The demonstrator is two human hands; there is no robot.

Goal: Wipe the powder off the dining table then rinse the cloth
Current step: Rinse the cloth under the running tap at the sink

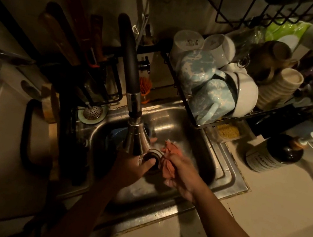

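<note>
Rinse stage now: the pink cloth (169, 152) is down in the sink (223, 169), bunched up in the right hand (180, 174), whose fingers are curled tight round it, just beside the faucet head (135, 137) and over the drain (153, 155). The left hand (134, 167) sits under the spout, thumb out, but its fingers hide behind the faucet so I can't tell if they're apart or closed. My take: open the bunch under the water, rub it between both hands, squeeze, repeat, and keep it low so nothing splashes the counter (270, 206)
</note>
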